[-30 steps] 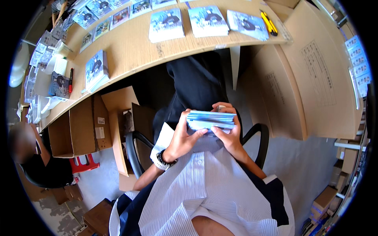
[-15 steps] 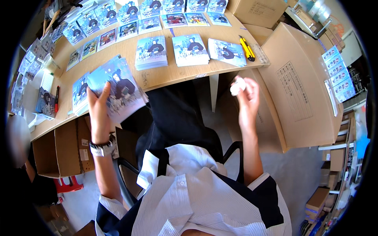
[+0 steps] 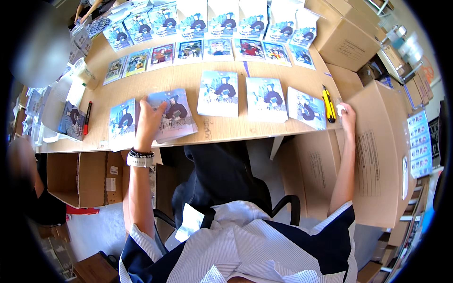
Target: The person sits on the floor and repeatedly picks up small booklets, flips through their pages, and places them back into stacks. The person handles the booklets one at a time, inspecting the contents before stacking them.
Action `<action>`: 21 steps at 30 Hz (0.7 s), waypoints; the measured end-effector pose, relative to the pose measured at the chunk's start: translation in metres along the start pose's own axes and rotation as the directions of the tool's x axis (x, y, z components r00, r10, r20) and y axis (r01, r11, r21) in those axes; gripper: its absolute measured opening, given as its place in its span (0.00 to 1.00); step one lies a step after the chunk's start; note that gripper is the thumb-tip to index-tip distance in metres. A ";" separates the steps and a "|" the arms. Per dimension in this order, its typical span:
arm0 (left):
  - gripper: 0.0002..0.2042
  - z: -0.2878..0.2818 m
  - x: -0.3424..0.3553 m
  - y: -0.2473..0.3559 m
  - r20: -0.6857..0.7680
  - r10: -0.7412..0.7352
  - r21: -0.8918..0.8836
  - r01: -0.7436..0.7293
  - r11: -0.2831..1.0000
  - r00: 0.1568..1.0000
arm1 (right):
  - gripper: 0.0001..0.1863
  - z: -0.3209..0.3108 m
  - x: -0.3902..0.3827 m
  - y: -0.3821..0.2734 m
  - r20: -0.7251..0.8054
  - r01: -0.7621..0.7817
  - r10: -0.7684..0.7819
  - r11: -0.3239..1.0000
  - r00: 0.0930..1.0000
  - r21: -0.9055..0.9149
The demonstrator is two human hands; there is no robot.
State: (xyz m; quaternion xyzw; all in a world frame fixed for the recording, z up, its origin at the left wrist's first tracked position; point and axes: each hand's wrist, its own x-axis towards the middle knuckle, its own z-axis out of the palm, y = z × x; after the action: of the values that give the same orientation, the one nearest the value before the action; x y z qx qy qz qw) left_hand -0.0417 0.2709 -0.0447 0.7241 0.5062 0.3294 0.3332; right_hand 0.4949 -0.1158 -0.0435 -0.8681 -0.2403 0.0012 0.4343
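My left hand (image 3: 148, 118) grips a stack of blue illustrated prints (image 3: 179, 118) at the front left of the desk, beside another stack (image 3: 121, 133). My right hand (image 3: 348, 118) is closed on a small white object (image 3: 341, 110) at the desk's right end, beside a yellow-and-black box cutter (image 3: 329, 104). Three more stacks, left (image 3: 218, 99), middle (image 3: 265, 106) and right (image 3: 302, 113), lie between my hands, the right one turned sideways.
Behind are standing prints (image 3: 191, 21) and flat cards (image 3: 219, 49). A cup (image 3: 84, 75) and red-black marker (image 3: 87, 118) lie left. Cardboard boxes stand right (image 3: 368, 188) and under the wooden desk (image 3: 85, 179). Co-workers are at left (image 3: 28, 165) and back left (image 3: 89, 12).
Both hands rose from my lap to the desk and apart. The left took the stack to the front left; the right moved out to the right end with the white object.
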 end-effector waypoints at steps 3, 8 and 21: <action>0.36 0.004 -0.002 0.008 0.014 0.075 0.205 -0.077 0.976 0.997 | 0.15 0.004 0.001 0.006 -0.019 0.108 -0.110 0.990 0.994 -0.093; 0.33 0.005 -0.003 0.003 -0.019 0.247 0.306 -0.230 0.924 0.969 | 0.14 0.014 -0.025 -0.042 -0.179 0.287 -0.384 0.867 0.906 -0.407; 0.32 -0.035 -0.044 0.055 -0.029 0.110 -0.564 -0.107 0.819 0.993 | 0.32 0.185 -0.207 -0.278 0.504 0.229 -0.658 0.707 0.560 0.670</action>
State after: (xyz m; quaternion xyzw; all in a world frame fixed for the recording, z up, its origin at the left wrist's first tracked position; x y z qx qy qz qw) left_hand -0.0536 0.2196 0.0138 0.6219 0.3432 0.4807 0.5142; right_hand 0.1571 0.0777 0.0087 -0.5436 -0.5990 0.2892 0.5119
